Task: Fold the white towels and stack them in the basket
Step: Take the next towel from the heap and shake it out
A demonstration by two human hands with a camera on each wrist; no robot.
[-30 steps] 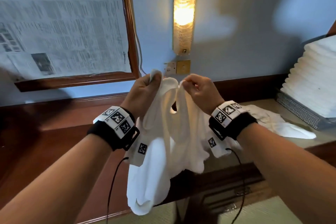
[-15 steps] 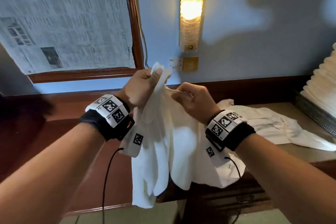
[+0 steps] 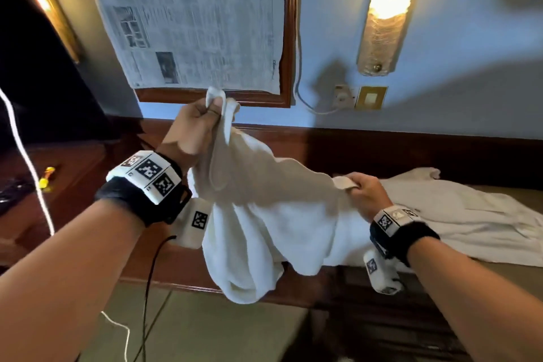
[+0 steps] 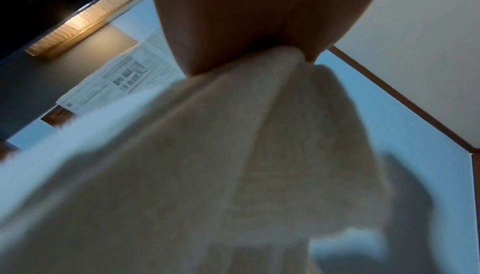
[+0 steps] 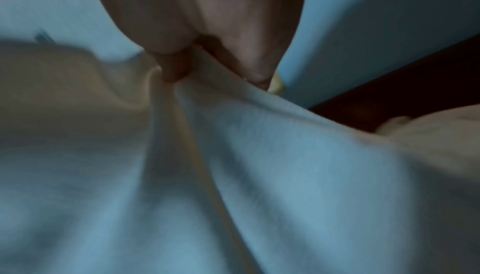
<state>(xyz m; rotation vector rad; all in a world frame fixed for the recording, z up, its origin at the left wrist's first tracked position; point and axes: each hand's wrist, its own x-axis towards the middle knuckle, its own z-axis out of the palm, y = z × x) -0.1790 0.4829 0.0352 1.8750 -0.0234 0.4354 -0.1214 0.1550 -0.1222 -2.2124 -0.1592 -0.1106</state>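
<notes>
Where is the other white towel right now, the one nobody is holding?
In the head view, the loose towel lies spread on the counter at the right, just behind the right hand.

Background items, hotel-type room, blue wall.

Newspaper sheets [image 3: 194,20] are seen taped over a wood-framed mirror or panel [image 3: 289,38] on the blue wall [image 3: 470,82]; same newspaper is caught in the left wrist view [image 4: 122,81]. A lit amber wall sconce [image 3: 385,9] is mounted right of the frame, with a socket [image 3: 342,95] and brass switch plate [image 3: 371,97] below it; a pale cable [image 3: 311,106] is run from the socket up along the frame. A dark screen [image 3: 35,53] is placed at left, a second glowing lamp [image 3: 44,3] beside it. A small yellow object [image 3: 47,178] is left on the dark wooden counter [image 3: 73,185]; type cannot be told. A white cord [image 3: 26,156] is hung across the left edge.
</notes>
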